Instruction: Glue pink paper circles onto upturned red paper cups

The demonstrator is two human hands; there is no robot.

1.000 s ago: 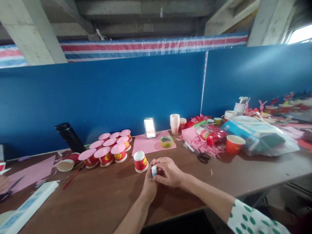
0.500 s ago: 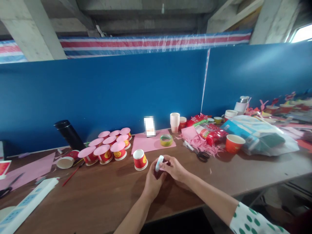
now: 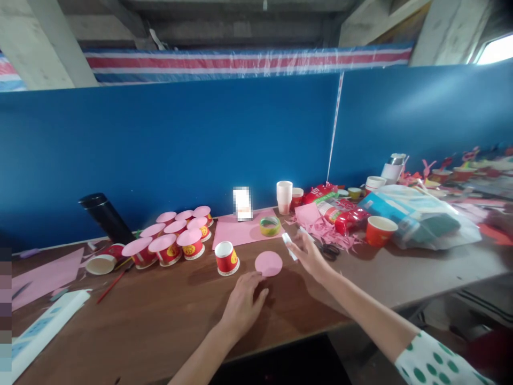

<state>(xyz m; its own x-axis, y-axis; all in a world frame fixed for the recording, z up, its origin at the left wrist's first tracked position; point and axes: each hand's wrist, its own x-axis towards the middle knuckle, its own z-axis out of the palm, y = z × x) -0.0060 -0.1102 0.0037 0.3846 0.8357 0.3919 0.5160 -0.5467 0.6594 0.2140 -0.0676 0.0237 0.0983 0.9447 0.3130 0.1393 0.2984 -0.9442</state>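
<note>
My left hand [image 3: 243, 302] rests on the brown table [image 3: 160, 326], fingers stretched toward a round pink paper disc [image 3: 268, 263] and touching its near edge. My right hand [image 3: 308, 255] hovers to the right of the disc, closed on a small white glue stick [image 3: 289, 246]. An upside-down red paper cup [image 3: 226, 258] stands just left of the disc. Behind it is a cluster of upside-down red cups topped with pink discs [image 3: 172, 240].
A pink sheet [image 3: 240, 232] with a tape roll [image 3: 270, 225] lies at the back. Scissors [image 3: 326, 249], pink scraps, a red cup [image 3: 379, 231], a plastic bag [image 3: 425, 219], stacked white cups [image 3: 284, 197], a black flask [image 3: 105, 216] and a power strip [image 3: 44, 329] surround the work area.
My hands were together around the glue stick; now they are apart. The right hand carried the stick rightward, and a pink disc lies on the table at my left fingertips.
</note>
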